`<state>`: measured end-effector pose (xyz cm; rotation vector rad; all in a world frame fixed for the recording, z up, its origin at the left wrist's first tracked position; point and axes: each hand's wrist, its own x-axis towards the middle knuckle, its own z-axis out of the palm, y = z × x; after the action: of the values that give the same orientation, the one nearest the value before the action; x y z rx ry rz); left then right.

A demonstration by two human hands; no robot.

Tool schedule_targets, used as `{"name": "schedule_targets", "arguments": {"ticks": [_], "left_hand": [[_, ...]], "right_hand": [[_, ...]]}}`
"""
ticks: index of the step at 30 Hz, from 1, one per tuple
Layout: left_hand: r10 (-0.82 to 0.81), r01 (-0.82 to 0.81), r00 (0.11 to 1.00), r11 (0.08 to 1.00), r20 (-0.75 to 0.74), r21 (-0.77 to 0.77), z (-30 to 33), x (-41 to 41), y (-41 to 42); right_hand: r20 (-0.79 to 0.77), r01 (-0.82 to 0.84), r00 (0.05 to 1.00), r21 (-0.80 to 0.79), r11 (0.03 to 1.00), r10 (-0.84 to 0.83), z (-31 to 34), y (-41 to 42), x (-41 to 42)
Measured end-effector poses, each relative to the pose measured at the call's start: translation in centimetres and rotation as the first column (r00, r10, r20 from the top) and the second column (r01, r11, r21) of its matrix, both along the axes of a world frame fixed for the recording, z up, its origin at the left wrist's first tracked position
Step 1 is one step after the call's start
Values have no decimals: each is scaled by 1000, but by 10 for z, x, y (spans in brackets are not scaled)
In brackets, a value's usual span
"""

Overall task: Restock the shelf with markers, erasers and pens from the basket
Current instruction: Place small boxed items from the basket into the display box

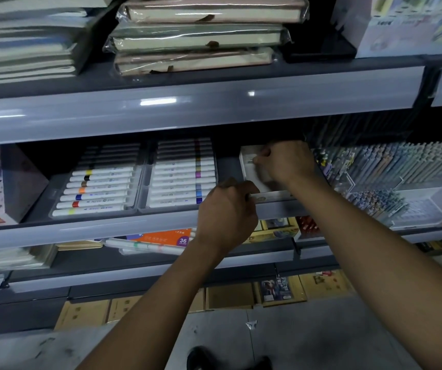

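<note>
A: The left hand (227, 212) has its fingers curled round the front edge of a white box (264, 182); the right hand (284, 160) reaches into that box from above, fingertips pinched on something small and pale. I cannot tell what it is.

B: Where does the box sit?

A: On the middle shelf (145, 225), between the marker trays and the pen rack (390, 177). Its long side runs front to back, the open top facing up, the front end overhanging the shelf lip.

B: Start with the big things. How many shelves?

A: Three show, stacked. The top one carries a pile of three wrapped notebooks (201, 36) and a stack of flat books to their left.

B: And the markers?

A: Two clear trays side by side. The left tray (97, 188) shows eight white markers plainly, more in shadow behind; the right tray (179, 180) about as many again. Every marker lies crosswise, long axis left to right. In the left tray the colour bands sit toward the left end, in the right tray toward the right.

B: The pens?

A: Too many and too blurred to count, standing tilted in rows.
</note>
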<state>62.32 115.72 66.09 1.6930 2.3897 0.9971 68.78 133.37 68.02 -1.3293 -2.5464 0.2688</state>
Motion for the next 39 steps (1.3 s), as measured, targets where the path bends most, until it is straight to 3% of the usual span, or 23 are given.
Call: {"name": "schedule_targets", "arguments": {"ticks": [9, 12, 13, 14, 16, 18, 23, 28, 32, 35, 39], "left_hand": [[-13, 9, 999, 998, 51, 63, -4, -2, 0], [31, -95, 953, 975, 303, 200, -1, 2, 0], [41, -167, 879, 960, 476, 226, 2, 3, 0], [47, -252, 750, 943, 660, 219, 7, 4, 0], [56, -392, 399, 913, 915, 115, 19, 5, 2], [51, -414, 187, 910, 981, 31, 27, 2, 2], [-94, -311, -148, 949, 984, 44, 40, 1, -5], [-142, -287, -328, 957, 934, 45, 47, 0, -6], [-200, -257, -469, 963, 860, 84, 53, 2, -7], [-180, -214, -504, 974, 845, 80, 55, 1, -10], [-145, -201, -468, 978, 872, 55, 55, 2, -11]], "right_hand": [[-101, -97, 991, -72, 993, 89, 8, -7, 5], [-201, -117, 974, -58, 991, 104, 9, -8, 11], [-247, -125, 963, -49, 991, 109, 10, -10, 13], [-289, -137, 950, -38, 990, 120, 11, -12, 16], [-364, -166, 920, -26, 986, 146, 11, -18, 21], [-424, -194, 889, -12, 981, 170, 12, -28, 26], [-559, -287, 783, 65, 956, 273, 17, -55, 36], [-647, -531, 644, 5, 847, 408, 26, -83, 45], [-521, -687, 650, -93, 721, 553, 26, -93, 51], [-488, -682, 675, -128, 720, 553, 24, -93, 53], [-407, -649, 718, -100, 754, 564, 23, -89, 54]]}}
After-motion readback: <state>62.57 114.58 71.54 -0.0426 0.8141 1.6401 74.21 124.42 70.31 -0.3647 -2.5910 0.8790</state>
